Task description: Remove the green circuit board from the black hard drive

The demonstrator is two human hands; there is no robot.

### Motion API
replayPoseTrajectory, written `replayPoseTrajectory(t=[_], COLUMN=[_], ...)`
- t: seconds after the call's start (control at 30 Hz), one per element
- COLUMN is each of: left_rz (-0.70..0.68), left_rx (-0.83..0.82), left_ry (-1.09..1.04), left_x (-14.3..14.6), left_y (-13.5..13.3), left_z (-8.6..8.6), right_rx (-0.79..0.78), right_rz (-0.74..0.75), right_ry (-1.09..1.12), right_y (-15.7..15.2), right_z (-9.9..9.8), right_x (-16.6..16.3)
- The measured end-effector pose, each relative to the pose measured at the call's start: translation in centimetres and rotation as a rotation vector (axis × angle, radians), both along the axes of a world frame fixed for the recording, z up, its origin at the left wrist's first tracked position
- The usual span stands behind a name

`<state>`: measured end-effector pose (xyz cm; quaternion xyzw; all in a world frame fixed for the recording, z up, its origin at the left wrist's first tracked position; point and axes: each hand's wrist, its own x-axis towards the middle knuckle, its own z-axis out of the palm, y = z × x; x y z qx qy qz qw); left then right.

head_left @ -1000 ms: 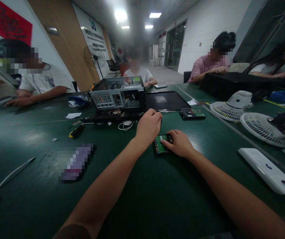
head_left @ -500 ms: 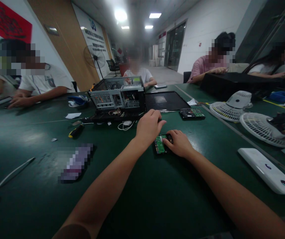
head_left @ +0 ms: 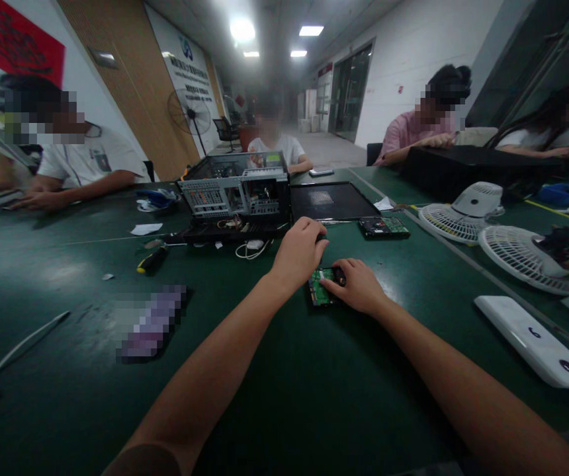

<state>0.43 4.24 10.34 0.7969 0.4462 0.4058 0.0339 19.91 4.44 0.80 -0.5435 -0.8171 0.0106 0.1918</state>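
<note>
Green table (head_left: 66,277), read from its left edge to its right; a yellow-handled screwdriver (head_left: 152,260) lies toward the far left, apart from both hands; behind it, near the far edge, an opened computer case (head_left: 237,193) stands with its side panel (head_left: 331,200) laid flat beside it. At the middle, the left hand (head_left: 298,252) is curled into a fist around a dark, thin object, probably a tool, which it mostly hides; just right of it, the right hand (head_left: 358,285) presses flat on a small hard drive (head_left: 320,288), circuit board up, fingers spread over its right half. A second hard drive (head_left: 384,227) lies beyond, untouched; dismantled white fan parts (head_left: 463,211) occupy the right edge. Judged stage: board still seated on the drive, so the work on it seems at an early or middle point.
</note>
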Motion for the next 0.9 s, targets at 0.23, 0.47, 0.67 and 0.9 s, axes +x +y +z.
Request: replayPoseTrajectory(t=[0.23, 0.47, 0.67, 0.9], left_rz=[0.069, 0.045, 0.045, 0.110], left_rx=[-0.023, -0.003, -0.014, -0.037], left_ry=[0.057, 0.081, 0.081, 0.014], left_x=[-0.21, -0.32, -0.19, -0.21], left_y=[0.02, -0.04, 0.17, 0.08], left_z=[0.17, 0.42, 0.17, 0.29], right_rx=[-0.001, 0.002, 0.002, 0.009], right_rz=[-0.006, -0.002, -0.012, -0.013], right_ry=[0.001, -0.003, -0.004, -0.018], right_y=[-0.06, -0.03, 0.02, -0.12], right_z=[0.03, 0.00, -0.14, -0.11], right_x=[-0.03, -0.02, 0.00, -0.09])
